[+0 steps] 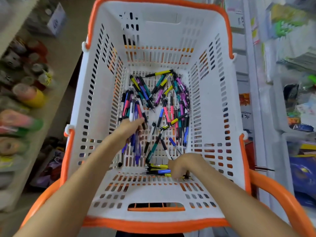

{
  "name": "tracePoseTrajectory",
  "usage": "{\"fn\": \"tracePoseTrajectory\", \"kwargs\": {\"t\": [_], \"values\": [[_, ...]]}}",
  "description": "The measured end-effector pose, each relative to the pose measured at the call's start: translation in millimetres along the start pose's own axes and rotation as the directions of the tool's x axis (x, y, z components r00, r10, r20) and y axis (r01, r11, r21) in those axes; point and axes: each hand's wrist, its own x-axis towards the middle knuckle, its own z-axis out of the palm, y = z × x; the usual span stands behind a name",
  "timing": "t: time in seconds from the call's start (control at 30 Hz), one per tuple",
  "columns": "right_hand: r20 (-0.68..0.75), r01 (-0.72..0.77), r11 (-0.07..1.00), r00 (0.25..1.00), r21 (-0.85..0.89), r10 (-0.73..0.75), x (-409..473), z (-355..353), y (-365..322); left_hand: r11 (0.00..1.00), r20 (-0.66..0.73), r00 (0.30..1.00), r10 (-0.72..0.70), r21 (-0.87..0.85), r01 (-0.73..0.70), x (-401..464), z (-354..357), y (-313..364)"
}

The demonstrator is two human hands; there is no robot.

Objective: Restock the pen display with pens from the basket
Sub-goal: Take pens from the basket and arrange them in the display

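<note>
Pens [168, 106] lie scattered across the basket [213, 103] floor, mostly beyond both hands with long axes pointing away, while the left hand [132, 125] grips a bunch and the right hand [183, 165] curls over sideways-lying pens at its fingers.

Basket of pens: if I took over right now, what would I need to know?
Left hand: down in the basket, gripping a bunch of pens.
Right hand: curled on a few pens at the basket's near end.
Loose pens: many lie scattered over the basket floor.
Done: both hands have gathered pens.
Left: lift them out and put them in the pen display, which is not in view; then come back for the others.
</note>
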Motion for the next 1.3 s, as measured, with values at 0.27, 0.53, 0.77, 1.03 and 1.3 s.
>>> {"fn": "tracePoseTrajectory", "kwargs": {"t": [0.27,0.53,0.77,1.03,1.3], "values": [[-0.533,0.391,0.542,0.836,0.744,0.129,-19,-36,18,0.864,0.190,0.979,0.068,-0.503,0.037,-13,-8,25],[-0.813,0.817,-0.124,0.574,0.562,0.099,-54,-47,5,0.738,0.273,0.952,0.140,-0.670,0.083,-14,6,33],[-0.894,0.818,0.362,0.402,0.448,0.197,-32,-39,-16,0.793,0.246,0.951,0.185,-0.609,0.003,-13,15,27],[-0.957,0.599,0.782,0.290,0.173,-0.011,-19,-26,-28,0.851,0.211,0.962,0.174,-0.524,-0.039,-12,15,22],[-0.894,0.730,0.586,0.079,0.353,0.441,-42,-45,2,0.937,0.275,0.957,0.090,-0.349,0.012,-9,13,15]]}}
